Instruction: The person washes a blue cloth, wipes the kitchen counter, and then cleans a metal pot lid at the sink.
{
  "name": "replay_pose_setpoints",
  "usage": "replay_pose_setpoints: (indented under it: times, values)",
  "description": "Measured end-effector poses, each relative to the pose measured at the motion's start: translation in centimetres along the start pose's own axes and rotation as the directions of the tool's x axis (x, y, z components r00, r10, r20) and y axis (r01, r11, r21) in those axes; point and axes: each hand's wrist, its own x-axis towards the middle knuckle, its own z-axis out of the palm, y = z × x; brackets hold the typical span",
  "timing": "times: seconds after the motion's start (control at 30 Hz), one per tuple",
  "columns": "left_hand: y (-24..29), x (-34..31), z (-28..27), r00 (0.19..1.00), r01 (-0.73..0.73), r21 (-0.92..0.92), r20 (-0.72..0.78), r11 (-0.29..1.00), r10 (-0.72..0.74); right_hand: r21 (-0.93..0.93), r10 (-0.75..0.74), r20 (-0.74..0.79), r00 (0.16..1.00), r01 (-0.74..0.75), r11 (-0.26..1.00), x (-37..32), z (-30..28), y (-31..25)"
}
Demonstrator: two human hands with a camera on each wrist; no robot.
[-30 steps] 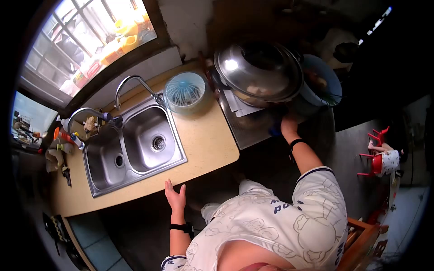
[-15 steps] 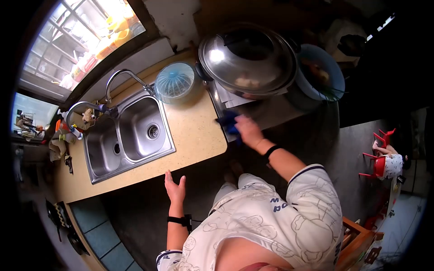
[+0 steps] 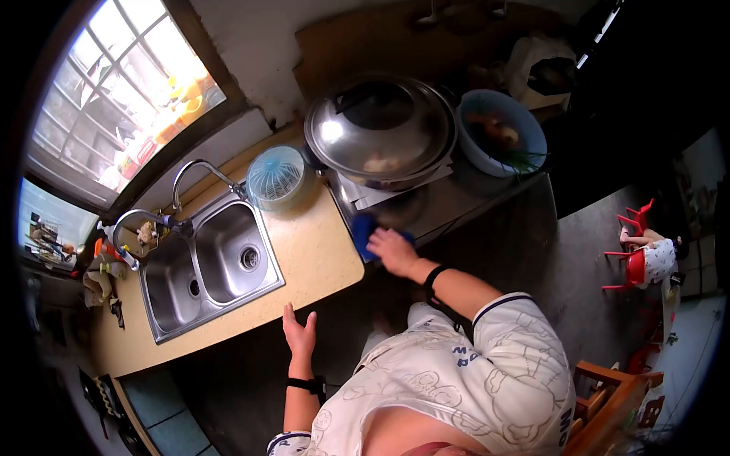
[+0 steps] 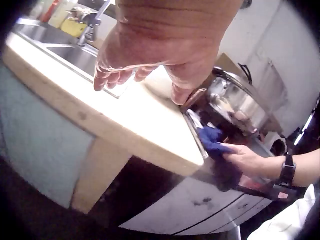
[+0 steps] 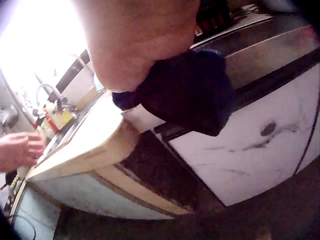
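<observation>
A dark blue cloth lies over the left front corner of the metal stove top, beside the counter's end. My right hand holds it, fingers over the cloth; in the right wrist view the cloth hangs below the hand over the front edge. My left hand is held in the air just off the counter's front edge, fingers extended and thumb apart, holding nothing. In the left wrist view that hand is above the pale counter.
A large lidded steel pan stands on the stove, papers under it. Right of it is a blue basin with food. A blue-lidded basket stands by the double sink. Someone sits on a red chair at far right.
My right hand has moved left along the stove's front with the cloth, to the edge beside the counter. My left hand stays about where it was; the head view has shifted.
</observation>
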Motion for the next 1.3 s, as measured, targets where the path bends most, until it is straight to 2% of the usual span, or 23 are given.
replay_pose_setpoints:
  times: [0.03, 0.1, 0.17, 0.23, 0.27, 0.3, 0.4, 0.43, 0.5, 0.57, 0.63, 0.7, 0.77, 0.83, 0.9, 0.97, 1.03, 1.07, 1.13, 1.17, 1.23, 1.27, 1.3]
  values:
    - [1.8, 0.7, 0.2, 0.999, -0.050, 0.005, -0.006, 0.999, 0.050, 0.058, -0.072, -0.188, 0.980, 0.085, 0.995, -0.9, 2.9, 0.1]
    - [4.9, 2.6, 0.3, 0.996, -0.084, 0.023, -0.020, 0.996, 0.084, 0.142, -0.047, -0.206, 0.977, 0.078, 0.987, -1.7, 3.0, 1.7]
    - [7.6, 4.7, 0.6, 0.960, -0.263, -0.009, -0.096, 0.965, 0.261, 0.081, 0.007, -0.199, 0.980, 0.009, 0.997, -3.2, 2.9, 6.1]
    - [11.8, 6.7, 0.5, 0.923, -0.356, -0.060, -0.178, 0.933, 0.341, 0.152, 0.227, -0.103, 0.968, -0.210, 0.966, -5.6, 0.5, 11.1]
    - [14.2, 7.5, 0.3, 0.895, -0.409, -0.044, -0.213, 0.911, 0.391, 0.112, 0.320, -0.116, 0.940, -0.307, 0.945, -7.0, -0.6, 13.9]
    - [16.9, 8.0, 0.5, 0.896, -0.403, -0.069, -0.230, 0.912, 0.379, 0.011, 0.311, -0.157, 0.937, -0.313, 0.950, -8.7, 0.2, 17.7]
    - [22.0, 9.4, 3.2, 0.886, -0.438, -0.149, -0.241, 0.887, 0.396, 0.019, 0.395, -0.265, 0.879, -0.405, 0.914, -12.8, -1.1, 24.3]
    - [22.9, 9.3, 4.7, 0.898, -0.424, -0.168, -0.203, 0.890, 0.389, -0.016, 0.421, -0.274, 0.865, -0.442, 0.897, -13.9, -1.5, 25.1]
    - [24.6, 8.8, 8.3, 0.905, -0.419, -0.166, -0.150, 0.893, 0.398, -0.142, 0.372, -0.201, 0.906, -0.402, 0.904, -13.5, -1.4, 24.2]
    - [25.1, 7.7, 13.0, 0.922, -0.386, -0.177, -0.071, 0.905, 0.380, 0.055, 0.280, -0.022, 0.960, -0.279, 0.959, -11.9, -1.2, 22.2]
    - [27.5, 6.3, 15.5, 0.936, -0.307, -0.201, 0.114, 0.930, 0.334, 0.012, -0.042, -0.069, 0.997, 0.043, 0.999, -11.5, -2.2, 19.8]
    - [29.2, 5.8, 17.7, 0.913, -0.272, -0.237, 0.243, 0.933, 0.328, 0.072, -0.111, -0.124, 0.986, 0.120, 0.990, -11.3, -2.9, 20.0]
    - [30.8, 5.7, 18.7, 0.897, -0.298, -0.233, 0.263, 0.926, 0.355, 0.136, -0.085, -0.150, 0.985, 0.106, 0.985, -11.8, -1.2, 22.8]
    - [32.1, 5.8, 19.0, 0.853, -0.337, -0.235, 0.333, 0.912, 0.401, 0.075, 0.092, -0.195, 0.976, -0.079, 0.994, -14.3, -1.6, 26.1]
    - [32.3, 6.0, 19.6, 0.854, -0.343, -0.228, 0.327, 0.911, 0.404, 0.251, 0.344, -0.043, 0.938, -0.323, 0.913, -16.9, -4.1, 28.8]
    - [32.3, 6.4, 19.4, 0.850, -0.351, -0.179, 0.350, 0.919, 0.393, 0.080, 0.334, -0.097, 0.938, -0.327, 0.942, -18.8, -5.8, 31.0]
    - [33.8, 5.8, 17.6, 0.866, -0.350, -0.233, 0.288, 0.907, 0.409, 0.017, 0.258, -0.183, 0.949, -0.259, 0.966, -19.8, -5.0, 31.9]
    - [34.9, 6.0, 16.2, 0.860, -0.375, -0.296, 0.244, 0.878, 0.449, 0.026, 0.280, -0.154, 0.948, -0.280, 0.960, -19.6, -4.5, 31.6]
    - [36.8, 7.1, 12.9, 0.846, -0.508, -0.264, 0.024, 0.820, 0.532, -0.027, 0.201, -0.138, 0.970, -0.207, 0.978, -18.3, -3.9, 30.2]
    - [37.4, 8.7, 11.5, 0.787, -0.616, -0.236, -0.140, 0.751, 0.601, -0.006, 0.170, -0.109, 0.979, -0.171, 0.985, -17.4, -3.5, 29.4]
    - [40.2, 12.4, 7.5, 0.658, -0.702, 0.093, -0.295, 0.706, 0.693, 0.124, 0.131, -0.084, 0.988, -0.121, 0.985, -15.5, -3.1, 27.5]
    - [41.0, 14.4, 6.0, 0.679, -0.644, 0.220, -0.276, 0.732, 0.680, 0.149, 0.151, -0.062, 0.987, -0.140, 0.979, -14.4, -3.0, 26.7]
    - [42.1, 16.7, 4.9, 0.601, -0.648, 0.380, -0.276, 0.660, 0.750, 0.172, 0.174, -0.039, 0.984, -0.165, 0.971, -13.6, -2.9, 26.0]
